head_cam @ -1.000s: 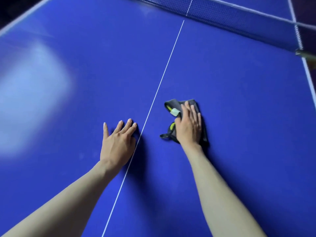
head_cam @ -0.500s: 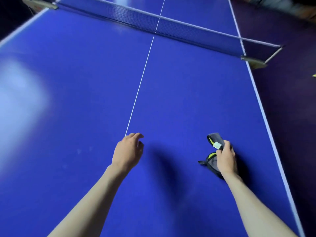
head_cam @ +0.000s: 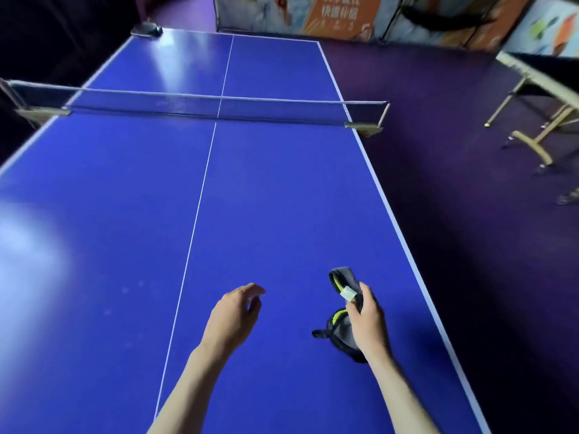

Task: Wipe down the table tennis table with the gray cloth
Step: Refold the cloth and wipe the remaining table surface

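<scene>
The blue table (head_cam: 282,183) fills most of the frame, with a white centre line (head_cam: 200,202) running from the lower middle up to the net (head_cam: 200,103) across the upper part. The right hand (head_cam: 366,321), at lower right of the frame, grips the gray cloth (head_cam: 341,332) with fingers and thumb curled round it. The cloth is bunched, shows yellow-green trim and a pale tag (head_cam: 348,295), and sits right of the centre line, near the table's right edge. Whether the cloth touches the surface cannot be told. The left hand (head_cam: 235,317), at lower centre just right of the line, holds nothing; its fingers hang loosely curled. A dark object (head_cam: 146,29) rests at the far left corner. Purple floor (head_cam: 470,214) lies at right.
</scene>
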Demonstrator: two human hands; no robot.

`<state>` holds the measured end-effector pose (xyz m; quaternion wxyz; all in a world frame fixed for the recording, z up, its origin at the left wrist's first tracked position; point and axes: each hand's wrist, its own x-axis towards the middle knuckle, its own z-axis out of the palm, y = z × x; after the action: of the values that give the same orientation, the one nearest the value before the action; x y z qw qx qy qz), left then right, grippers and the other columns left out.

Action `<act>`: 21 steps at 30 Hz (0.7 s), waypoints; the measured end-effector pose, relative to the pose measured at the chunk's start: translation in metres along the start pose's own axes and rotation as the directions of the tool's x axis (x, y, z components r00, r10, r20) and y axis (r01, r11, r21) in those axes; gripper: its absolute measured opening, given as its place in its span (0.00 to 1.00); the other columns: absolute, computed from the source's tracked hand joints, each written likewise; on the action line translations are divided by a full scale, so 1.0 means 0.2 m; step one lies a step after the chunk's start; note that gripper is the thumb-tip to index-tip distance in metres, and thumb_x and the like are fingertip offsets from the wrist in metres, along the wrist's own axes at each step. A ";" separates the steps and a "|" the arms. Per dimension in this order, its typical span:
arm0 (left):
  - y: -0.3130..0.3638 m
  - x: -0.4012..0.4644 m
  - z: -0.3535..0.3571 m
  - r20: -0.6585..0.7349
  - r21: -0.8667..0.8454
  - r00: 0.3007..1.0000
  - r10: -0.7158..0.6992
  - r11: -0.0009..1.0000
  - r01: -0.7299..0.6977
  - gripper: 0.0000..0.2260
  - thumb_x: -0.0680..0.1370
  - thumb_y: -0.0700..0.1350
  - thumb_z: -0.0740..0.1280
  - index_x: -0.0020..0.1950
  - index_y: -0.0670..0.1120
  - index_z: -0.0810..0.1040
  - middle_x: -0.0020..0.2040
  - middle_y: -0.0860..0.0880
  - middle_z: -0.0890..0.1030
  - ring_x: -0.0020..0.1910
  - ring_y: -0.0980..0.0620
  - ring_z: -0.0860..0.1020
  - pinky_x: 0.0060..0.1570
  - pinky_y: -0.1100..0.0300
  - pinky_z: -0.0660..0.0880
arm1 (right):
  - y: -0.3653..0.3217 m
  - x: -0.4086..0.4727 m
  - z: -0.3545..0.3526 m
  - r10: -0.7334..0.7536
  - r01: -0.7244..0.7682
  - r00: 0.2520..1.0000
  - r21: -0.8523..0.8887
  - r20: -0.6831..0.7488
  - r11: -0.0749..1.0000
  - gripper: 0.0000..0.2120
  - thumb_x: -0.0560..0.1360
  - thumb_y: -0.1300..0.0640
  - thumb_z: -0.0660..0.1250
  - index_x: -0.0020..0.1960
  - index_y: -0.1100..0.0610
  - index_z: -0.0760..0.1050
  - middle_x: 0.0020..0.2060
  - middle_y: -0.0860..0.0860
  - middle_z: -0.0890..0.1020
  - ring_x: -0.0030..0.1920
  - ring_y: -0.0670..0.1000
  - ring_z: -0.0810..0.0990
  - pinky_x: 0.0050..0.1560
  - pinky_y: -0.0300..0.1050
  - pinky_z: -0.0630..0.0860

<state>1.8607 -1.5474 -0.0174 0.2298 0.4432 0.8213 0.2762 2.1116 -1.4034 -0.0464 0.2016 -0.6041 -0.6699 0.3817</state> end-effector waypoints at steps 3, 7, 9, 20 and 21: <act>0.23 -0.21 0.16 0.001 0.042 1.000 0.029 0.999 -0.029 0.12 0.82 0.46 0.63 0.60 0.58 0.80 0.54 0.61 0.83 0.54 0.57 0.81 0.51 0.56 0.79 | 0.21 -0.13 -0.26 0.031 -0.028 0.999 0.058 -0.035 0.998 0.16 0.83 0.58 0.65 0.69 0.54 0.72 0.59 0.53 0.82 0.53 0.55 0.80 0.46 0.45 0.72; 0.63 -0.45 0.45 0.012 0.096 0.999 0.051 0.994 -0.052 0.11 0.82 0.48 0.62 0.59 0.60 0.80 0.53 0.62 0.83 0.51 0.57 0.82 0.48 0.57 0.79 | 0.53 -0.30 -0.69 0.046 -0.035 0.994 0.105 -0.098 0.994 0.20 0.83 0.58 0.64 0.74 0.56 0.70 0.62 0.56 0.81 0.54 0.56 0.79 0.48 0.45 0.72; 0.84 -0.57 0.62 0.026 0.114 0.997 0.067 0.991 -0.070 0.10 0.82 0.49 0.62 0.58 0.61 0.80 0.52 0.61 0.83 0.46 0.57 0.81 0.45 0.57 0.78 | 0.67 -0.38 -0.91 0.026 -0.013 0.995 0.131 -0.092 0.991 0.23 0.83 0.59 0.65 0.77 0.58 0.68 0.66 0.56 0.79 0.60 0.56 0.79 0.53 0.42 0.71; 1.65 -0.75 1.11 0.032 0.185 0.994 0.108 0.976 -0.112 0.11 0.82 0.50 0.60 0.59 0.61 0.80 0.54 0.59 0.83 0.45 0.56 0.82 0.41 0.61 0.76 | 1.10 -0.32 -1.62 -0.043 0.043 0.999 0.134 0.000 0.990 0.26 0.83 0.59 0.67 0.79 0.59 0.66 0.74 0.56 0.74 0.73 0.55 0.73 0.69 0.42 0.68; 1.68 -0.73 1.14 0.023 0.185 0.995 0.100 0.977 -0.102 0.11 0.82 0.50 0.61 0.60 0.61 0.80 0.54 0.58 0.83 0.49 0.56 0.82 0.44 0.60 0.76 | 1.10 -0.27 -1.67 -0.055 0.053 0.998 0.127 0.005 0.990 0.26 0.83 0.59 0.67 0.79 0.59 0.66 0.73 0.56 0.75 0.73 0.55 0.73 0.68 0.41 0.68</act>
<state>2.2785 -1.4625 0.0545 0.1787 0.5059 0.8183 0.2062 2.5103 -1.3711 0.0070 0.2470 -0.5701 -0.6613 0.4204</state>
